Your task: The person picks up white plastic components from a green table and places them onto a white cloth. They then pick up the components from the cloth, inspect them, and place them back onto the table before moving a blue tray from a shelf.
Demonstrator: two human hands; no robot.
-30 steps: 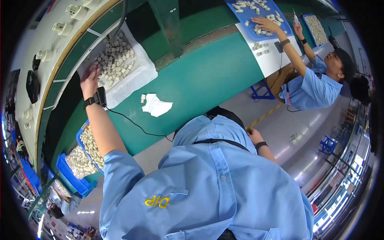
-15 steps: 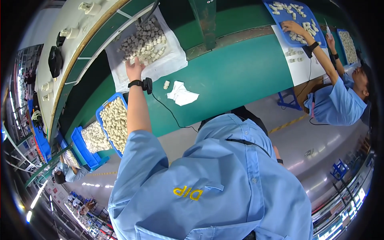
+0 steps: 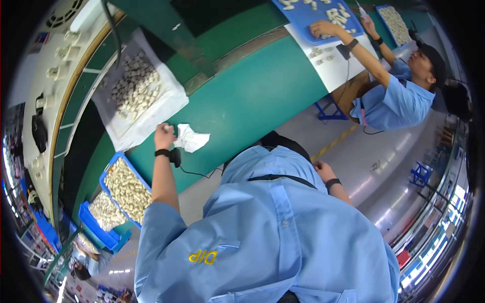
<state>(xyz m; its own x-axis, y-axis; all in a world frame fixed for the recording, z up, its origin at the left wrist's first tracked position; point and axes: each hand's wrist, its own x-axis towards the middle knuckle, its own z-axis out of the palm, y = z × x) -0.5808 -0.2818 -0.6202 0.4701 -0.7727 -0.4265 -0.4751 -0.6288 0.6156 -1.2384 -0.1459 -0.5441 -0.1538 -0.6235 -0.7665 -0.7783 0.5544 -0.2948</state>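
My left hand [image 3: 164,137] is over the green table, its fingers closed on a small off-white plastic part [image 3: 167,128], mostly hidden by them. Beside those fingers lies a crumpled white cloth [image 3: 192,138]. A tray lined with a white sheet [image 3: 169,103] stands just beyond, heaped with similar off-white parts [image 3: 135,88]. My right hand [image 3: 323,172] is low at my right side, away from the table, with its fingers curled and nothing visible in them.
Left of my forearm, a blue tray [image 3: 104,177] and a blue bin [image 3: 90,220] hold many small off-white parts. At the right, a co-worker [image 3: 399,96] reaches into another blue tray [image 3: 303,25]. A black cable [image 3: 197,174] trails from my left wrist.
My left hand has moved from the parts heap back toward me, to the loose part by the cloth, and closed on it. My right hand has come into view. The whole view has shifted.
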